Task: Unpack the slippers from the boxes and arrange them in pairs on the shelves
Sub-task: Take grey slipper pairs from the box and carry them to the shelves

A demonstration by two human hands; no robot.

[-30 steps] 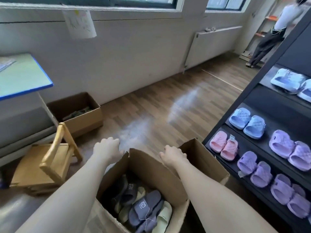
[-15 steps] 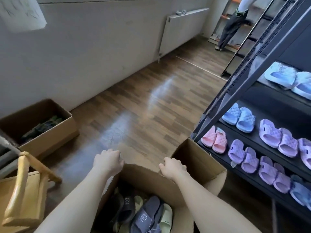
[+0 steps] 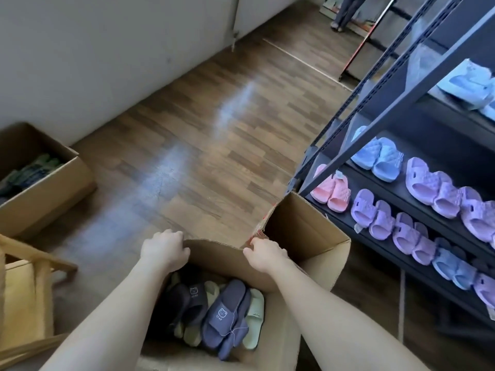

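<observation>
An open cardboard box (image 3: 300, 228) stands on the floor right in front of me. Inside lie several slippers: a grey-blue one with a bear patch (image 3: 225, 314), a dark one (image 3: 187, 301) and pale green ones (image 3: 254, 322). My left hand (image 3: 164, 249) grips the far flap's top edge at its left end. My right hand (image 3: 265, 254) grips the same flap at its right end, by the torn corner. The black metal shelf (image 3: 388, 207) at the right holds pairs of pink (image 3: 332, 190), blue (image 3: 377, 159) and purple slippers (image 3: 372, 212).
A second cardboard box (image 3: 45, 194) with dark green slippers sits at the left by the wall. A small wooden chair (image 3: 24, 290) is at the lower left. Bare wooden floor stretches ahead. A person's legs (image 3: 345, 12) show at the far end near another rack.
The view has swung right and down toward the shelf. Both hands stay on the box flap, and the box now sits closer to the shelf.
</observation>
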